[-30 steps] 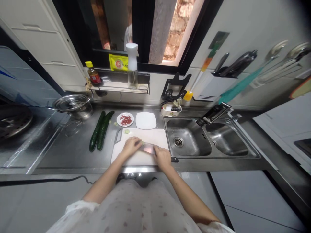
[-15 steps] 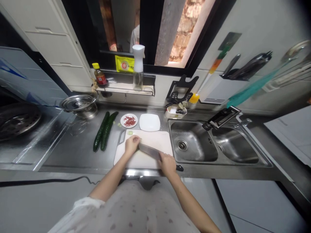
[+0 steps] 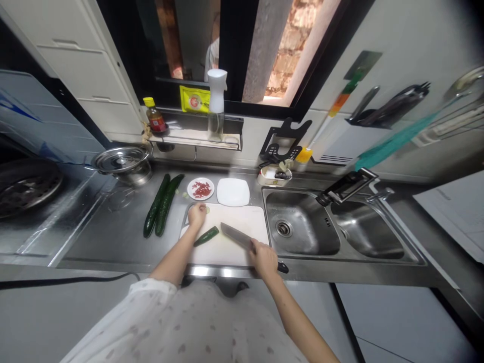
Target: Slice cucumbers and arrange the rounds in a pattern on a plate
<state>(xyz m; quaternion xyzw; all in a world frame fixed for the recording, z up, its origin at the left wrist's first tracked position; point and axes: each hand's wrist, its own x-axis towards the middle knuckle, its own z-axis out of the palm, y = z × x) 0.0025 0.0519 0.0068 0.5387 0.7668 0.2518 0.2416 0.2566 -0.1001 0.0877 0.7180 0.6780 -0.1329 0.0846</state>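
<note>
My right hand (image 3: 264,257) is wrapped round the handle of a kitchen knife (image 3: 237,235), its broad blade slanting to the left over the white cutting board (image 3: 242,217). At the board's upper left corner my left hand (image 3: 197,216) is closed, fingertips pinched at a pale green cucumber slice (image 3: 207,209). Between the two hands a cut piece of cucumber (image 3: 206,236) lies slantwise on the board, apart from the blade. Two whole cucumbers (image 3: 166,204) rest side by side on the steel counter to the left.
Behind the board stand a plate of chopped red bits (image 3: 200,188) and a white square plate (image 3: 233,192). The double sink (image 3: 302,222) adjoins on the right. A lidded steel pot (image 3: 124,164) sits at the left. Above hangs a shelf with a sauce bottle (image 3: 155,118) and spray bottle (image 3: 217,103).
My left hand has moved away from the blade to the board's upper left corner, leaving the cucumber piece in sight. The knife, still in my right hand, has shifted slightly right.
</note>
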